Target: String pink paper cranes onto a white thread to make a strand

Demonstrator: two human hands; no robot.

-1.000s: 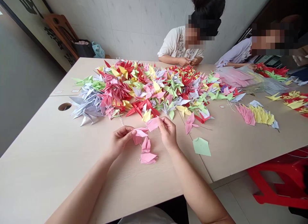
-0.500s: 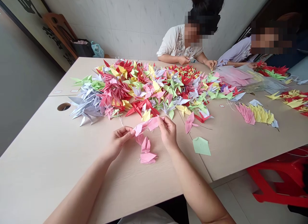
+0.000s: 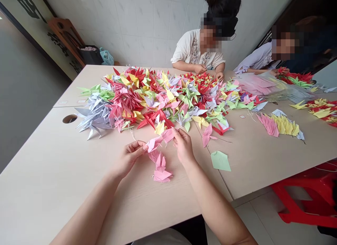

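Observation:
My left hand (image 3: pixel 133 155) pinches one pink folded paper crane (image 3: pixel 154 143) between thumb and fingers. Just to the right, my right hand (image 3: pixel 182 143) grips another pink paper crane (image 3: pixel 167 135) by its edge. More pink cranes (image 3: pixel 161 163) hang below in a string, the lowest one (image 3: pixel 162 175) at or close to the tabletop. A bit of white thread shows beside that lowest crane. Whether thread joins the two held cranes I cannot tell.
A heap of colourful paper cranes (image 3: pixel 158 97) spreads behind my hands. A loose pink crane (image 3: pixel 207 135) and a green paper piece (image 3: pixel 220 160) lie to the right, near strung cranes (image 3: pixel 281 125). Two co-workers sit across the table (image 3: pixel 79 174); a red stool (image 3: pixel 302 192) stands at right.
My hands keep their grip on the pink cranes, which have shifted slightly. The nearer co-worker's hand at the heap has drawn back to the left.

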